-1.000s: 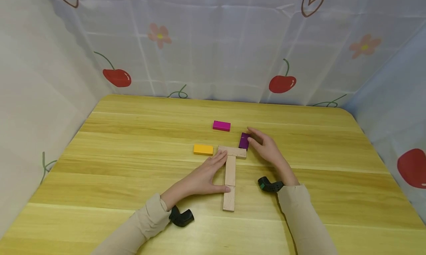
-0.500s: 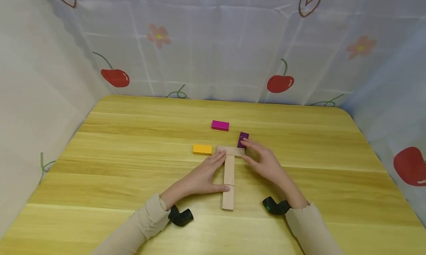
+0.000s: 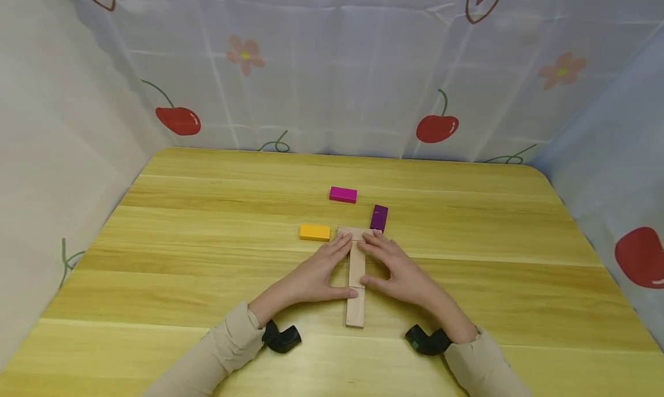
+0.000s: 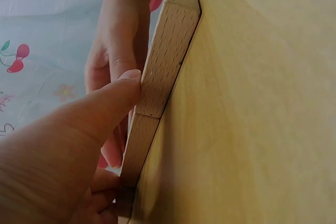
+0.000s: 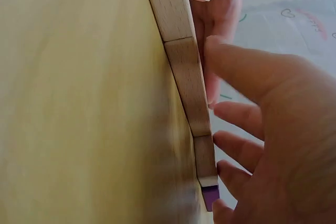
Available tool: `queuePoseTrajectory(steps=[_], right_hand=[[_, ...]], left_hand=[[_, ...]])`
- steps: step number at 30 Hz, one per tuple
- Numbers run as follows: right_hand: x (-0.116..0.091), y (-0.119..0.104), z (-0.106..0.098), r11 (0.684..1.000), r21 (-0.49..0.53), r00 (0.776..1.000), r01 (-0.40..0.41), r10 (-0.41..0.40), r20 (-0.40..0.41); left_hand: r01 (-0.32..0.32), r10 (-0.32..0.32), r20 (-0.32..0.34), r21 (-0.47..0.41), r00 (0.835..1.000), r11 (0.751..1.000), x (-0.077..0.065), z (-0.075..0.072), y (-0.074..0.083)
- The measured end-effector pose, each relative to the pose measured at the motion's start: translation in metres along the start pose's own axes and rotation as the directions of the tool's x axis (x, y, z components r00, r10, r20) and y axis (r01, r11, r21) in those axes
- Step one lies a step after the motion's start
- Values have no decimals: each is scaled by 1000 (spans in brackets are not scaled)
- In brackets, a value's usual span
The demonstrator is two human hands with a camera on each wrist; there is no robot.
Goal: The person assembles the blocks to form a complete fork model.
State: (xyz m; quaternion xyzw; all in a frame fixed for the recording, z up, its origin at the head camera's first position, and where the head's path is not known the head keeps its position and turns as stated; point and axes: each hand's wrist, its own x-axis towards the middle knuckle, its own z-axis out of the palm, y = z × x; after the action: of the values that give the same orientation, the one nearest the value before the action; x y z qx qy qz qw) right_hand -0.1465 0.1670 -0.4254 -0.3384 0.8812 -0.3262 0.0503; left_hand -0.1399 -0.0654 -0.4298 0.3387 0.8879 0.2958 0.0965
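Note:
Three plain wooden blocks lie flat in a T: a crosswise block (image 3: 358, 234) at the back, a middle block (image 3: 357, 265) below it and a front block (image 3: 355, 313) in line. My left hand (image 3: 311, 279) rests on the T from the left, fingertips at the crosswise block, thumb on the front block near the joint. From the right, my right hand (image 3: 407, 276) lays its spread fingers over the crosswise block's right part and the top joint, thumb at the middle block. A purple block (image 3: 380, 216) lies at the crosswise block's back right; the right wrist view shows its end (image 5: 211, 198).
A yellow block (image 3: 314, 232) sits just left of the crosswise block, and a magenta block (image 3: 343, 195) farther back. Black curved devices (image 3: 282, 337) are worn at both wrists. Behind the wooden table (image 3: 207, 212) hangs a printed curtain (image 3: 332, 68).
My right hand has moved from beside the purple block toward me and to the left, onto the wooden T. The left hand and the blocks have stayed put.

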Motion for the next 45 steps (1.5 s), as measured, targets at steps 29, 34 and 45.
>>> queuePoseTrajectory(steps=[29, 34, 45], right_hand=[[-2, 0, -8, 998, -64, 1000, 26, -26, -12], [-3, 2, -5, 998, -61, 1000, 18, -18, -2], [-2, 3, -1, 998, -65, 1000, 26, -26, 7]], left_hand=[[120, -181, -345, -191, 921, 974, 42, -65, 1], [214, -280, -332, -222, 901, 951, 71, -74, -12], [435, -461, -104, -205, 881, 877, 106, -64, -21]])
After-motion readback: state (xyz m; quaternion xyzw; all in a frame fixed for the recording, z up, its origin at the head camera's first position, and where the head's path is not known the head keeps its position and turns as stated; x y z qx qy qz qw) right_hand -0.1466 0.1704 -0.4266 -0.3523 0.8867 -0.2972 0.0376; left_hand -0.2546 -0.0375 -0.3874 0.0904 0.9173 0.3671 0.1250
